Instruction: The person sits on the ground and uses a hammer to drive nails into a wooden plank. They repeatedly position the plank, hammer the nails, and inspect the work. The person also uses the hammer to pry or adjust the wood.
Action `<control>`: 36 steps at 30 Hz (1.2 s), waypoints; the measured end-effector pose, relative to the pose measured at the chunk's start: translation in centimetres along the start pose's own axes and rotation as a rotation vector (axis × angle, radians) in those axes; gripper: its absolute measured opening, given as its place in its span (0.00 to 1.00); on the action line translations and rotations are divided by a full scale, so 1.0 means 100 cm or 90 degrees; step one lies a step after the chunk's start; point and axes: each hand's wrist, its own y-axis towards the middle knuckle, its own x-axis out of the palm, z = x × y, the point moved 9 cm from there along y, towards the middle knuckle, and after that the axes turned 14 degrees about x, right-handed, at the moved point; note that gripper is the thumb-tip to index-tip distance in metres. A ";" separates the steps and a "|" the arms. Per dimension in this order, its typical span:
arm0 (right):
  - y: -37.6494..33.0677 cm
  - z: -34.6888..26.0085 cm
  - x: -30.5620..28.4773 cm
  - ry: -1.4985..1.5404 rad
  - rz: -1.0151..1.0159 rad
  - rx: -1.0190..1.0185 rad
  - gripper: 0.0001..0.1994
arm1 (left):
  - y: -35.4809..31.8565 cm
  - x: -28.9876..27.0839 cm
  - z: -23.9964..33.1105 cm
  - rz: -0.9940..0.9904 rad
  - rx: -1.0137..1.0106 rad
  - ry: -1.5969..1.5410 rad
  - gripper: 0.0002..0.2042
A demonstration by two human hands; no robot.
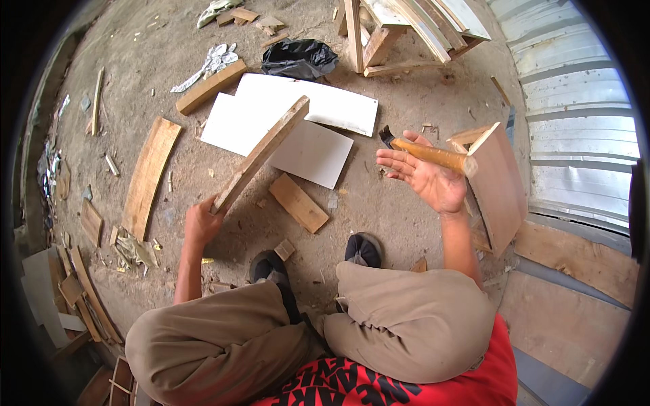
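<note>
Right hand (437, 186), at about 2 o'clock: palm turned up, fingers extended and wide, not wrapped round anything. The hammer (433, 154) lies across this palm, its dark head toward 10 o'clock and its handle butt toward 4; the pose reads as a loose, balanced carry rather than a striking grip. Whether the thumb presses on the handle cannot be told. Left hand (202, 223), at 9 o'clock: fingers closed around the near end of a wooden strip (261, 154), which slants up toward 12. Gripping one end leaves nearly the whole length free; the far end passes over the white panels (313, 157) in view, contact with them unclear. Those panels lie flat and overlapping toward 12, probably spread there to keep them clear of the feet. A short board (299, 203) rests just inside the dial's centre, between panels and dark shoes (363, 250), apparently within easy reach. Further out: a curved-looking plank (150, 177) at 9 to 10, its bend perhaps owed to the lens; a thick wooden block (211, 86) between 10 and 11; a black plastic bag (291, 61) near 12; a wooden box (500, 186) at 3, standing beside the metal wall (579, 101), presumably out of the way.
</note>
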 end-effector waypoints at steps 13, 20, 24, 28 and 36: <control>-0.022 -0.043 -0.018 -0.335 0.455 -0.332 0.17 | -0.001 0.001 0.002 -0.001 0.000 -0.002 0.20; -0.020 -0.109 0.029 -0.200 0.433 -0.379 0.23 | -0.008 0.001 -0.005 0.005 -0.020 -0.001 0.21; 0.041 0.019 -0.035 -0.260 0.528 -0.149 0.23 | -0.004 0.003 -0.005 0.006 -0.007 0.001 0.21; 0.061 0.087 -0.068 -0.417 0.587 -0.162 0.25 | -0.005 0.003 -0.002 0.031 0.007 0.025 0.21; 0.047 0.081 -0.098 0.021 0.426 -0.077 0.23 | -0.003 0.004 -0.006 0.039 0.021 0.003 0.21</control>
